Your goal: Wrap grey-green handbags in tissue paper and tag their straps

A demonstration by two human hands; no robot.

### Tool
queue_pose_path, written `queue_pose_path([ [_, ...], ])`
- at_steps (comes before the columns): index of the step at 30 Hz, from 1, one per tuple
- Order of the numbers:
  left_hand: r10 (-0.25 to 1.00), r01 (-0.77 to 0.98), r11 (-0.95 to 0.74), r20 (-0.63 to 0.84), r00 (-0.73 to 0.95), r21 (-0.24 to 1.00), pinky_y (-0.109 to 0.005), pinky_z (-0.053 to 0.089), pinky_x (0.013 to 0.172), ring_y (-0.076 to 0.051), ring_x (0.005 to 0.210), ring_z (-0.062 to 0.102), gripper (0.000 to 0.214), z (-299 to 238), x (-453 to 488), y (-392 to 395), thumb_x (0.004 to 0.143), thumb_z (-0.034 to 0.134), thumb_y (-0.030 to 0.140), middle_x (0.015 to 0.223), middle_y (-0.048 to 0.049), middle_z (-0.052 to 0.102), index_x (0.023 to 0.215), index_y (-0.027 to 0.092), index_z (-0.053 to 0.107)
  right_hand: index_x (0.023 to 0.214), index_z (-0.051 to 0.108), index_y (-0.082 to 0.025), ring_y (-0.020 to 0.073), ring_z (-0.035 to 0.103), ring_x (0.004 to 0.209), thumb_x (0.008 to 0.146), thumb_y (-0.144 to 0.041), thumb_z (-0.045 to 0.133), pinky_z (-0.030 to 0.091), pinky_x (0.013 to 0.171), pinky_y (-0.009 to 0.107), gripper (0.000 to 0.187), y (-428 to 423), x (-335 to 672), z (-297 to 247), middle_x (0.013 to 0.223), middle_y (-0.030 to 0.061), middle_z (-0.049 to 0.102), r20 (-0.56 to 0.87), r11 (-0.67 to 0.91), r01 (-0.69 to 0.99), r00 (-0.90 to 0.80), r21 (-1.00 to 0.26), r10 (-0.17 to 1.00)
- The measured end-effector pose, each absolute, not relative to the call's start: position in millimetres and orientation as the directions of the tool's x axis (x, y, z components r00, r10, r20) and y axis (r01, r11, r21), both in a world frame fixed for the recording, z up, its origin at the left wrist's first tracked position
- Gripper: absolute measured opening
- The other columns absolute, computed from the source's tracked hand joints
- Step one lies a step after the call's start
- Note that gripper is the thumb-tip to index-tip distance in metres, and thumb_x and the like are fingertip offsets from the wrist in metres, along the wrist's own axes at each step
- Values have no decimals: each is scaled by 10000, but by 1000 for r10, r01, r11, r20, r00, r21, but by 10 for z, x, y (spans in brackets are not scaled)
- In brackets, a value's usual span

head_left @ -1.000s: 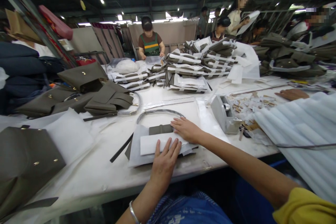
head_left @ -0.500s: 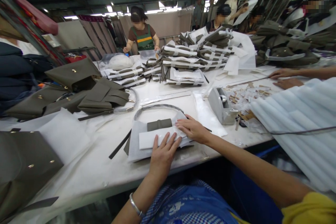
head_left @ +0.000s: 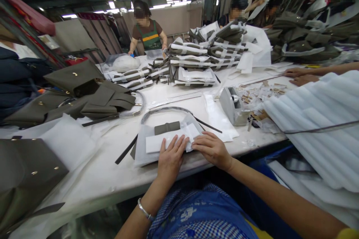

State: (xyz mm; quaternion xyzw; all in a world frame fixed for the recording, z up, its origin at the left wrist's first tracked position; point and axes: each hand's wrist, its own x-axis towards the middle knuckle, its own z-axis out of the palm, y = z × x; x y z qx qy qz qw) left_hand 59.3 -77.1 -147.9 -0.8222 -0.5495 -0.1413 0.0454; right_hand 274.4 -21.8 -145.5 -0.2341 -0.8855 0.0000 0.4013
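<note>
My left hand lies flat, fingers stretched, on a white foam-wrapped olive bag piece at the near edge of the white table. My right hand rests beside it on the right, its fingers bent over the wrap's right edge; whether they pinch it is unclear. An olive rolled strap lies on the wrap just beyond my fingers. A wrapped curved handle arcs behind it.
A grey tape dispenser stands to the right, with paper scraps beyond. White foam sheets pile at the right. Olive bags lie at the left, wrapped stacks further back. Another person's hands rest at far right.
My right hand slid back from the far side of the wrap to its near right edge. My left hand stayed pressed on it. The view shifted downward and nearer.
</note>
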Motion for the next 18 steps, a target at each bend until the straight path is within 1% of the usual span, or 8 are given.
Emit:
queue_pose_path([
  [3, 892, 915, -391, 285, 352, 94, -586, 237, 1182, -247, 1434, 359, 653, -1487, 592, -769, 912, 522, 153, 1544, 9, 387, 1507, 333, 324, 1106, 693, -249, 157, 671, 1010, 932, -116, 543, 451, 1038, 414, 265, -247, 2770, -1511, 1027, 20, 752, 713, 896, 421, -586, -138, 385],
  [6, 890, 903, -408, 279, 360, 135, -580, 212, 1191, -258, 1435, 355, 677, -1436, 582, -783, 890, 555, 172, 1538, 10, 400, 1507, 334, 326, 1121, 690, -240, 164, 673, 1007, 941, -124, 536, 474, 1012, 411, 264, -231, 2808, -1573, 1032, 29, 755, 725, 911, 397, -595, -112, 348],
  [9, 887, 883, -426, 283, 364, 197, -590, 190, 1192, -284, 1430, 361, 670, -1355, 587, -802, 896, 593, 318, 1526, -10, 424, 1510, 312, 324, 1144, 685, -235, 170, 672, 1011, 942, -138, 554, 494, 991, 406, 260, -203, 2831, -1629, 1042, 38, 756, 734, 922, 369, -595, -115, 329],
  [11, 894, 879, -412, 294, 339, 240, -596, 188, 1187, -284, 1418, 382, 609, -1326, 611, -803, 932, 555, 426, 1503, -13, 460, 1494, 308, 354, 1154, 683, -233, 174, 667, 1028, 941, -145, 563, 505, 979, 406, 260, -191, 2837, -1663, 1059, 45, 753, 734, 926, 357, -596, -121, 325],
  [12, 899, 883, -396, 305, 315, 254, -594, 194, 1185, -276, 1406, 403, 557, -1328, 629, -798, 955, 522, 449, 1484, -8, 487, 1477, 314, 383, 1156, 683, -232, 177, 666, 1034, 941, -147, 566, 510, 974, 408, 260, -186, 2839, -1678, 1065, 48, 752, 736, 928, 353, -596, -122, 323],
  [14, 902, 895, -362, 342, 264, 261, -589, 205, 1180, -262, 1375, 449, 464, -1365, 672, -778, 984, 481, 452, 1439, 6, 538, 1431, 331, 450, 1156, 684, -231, 182, 663, 1042, 940, -153, 576, 516, 971, 414, 254, -178, 2839, -1701, 1073, 49, 750, 739, 929, 349, -594, -120, 319],
  [18, 859, 911, -350, 462, 220, 217, -570, 175, 1190, -260, 1311, 523, 382, -1515, 736, -728, 981, 505, 434, 1372, 10, 597, 1350, 347, 546, 1171, 675, -223, 177, 654, 1060, 937, -134, 587, 505, 996, 415, 264, -182, 2848, -1707, 1091, 40, 747, 736, 930, 350, -598, -116, 317],
])
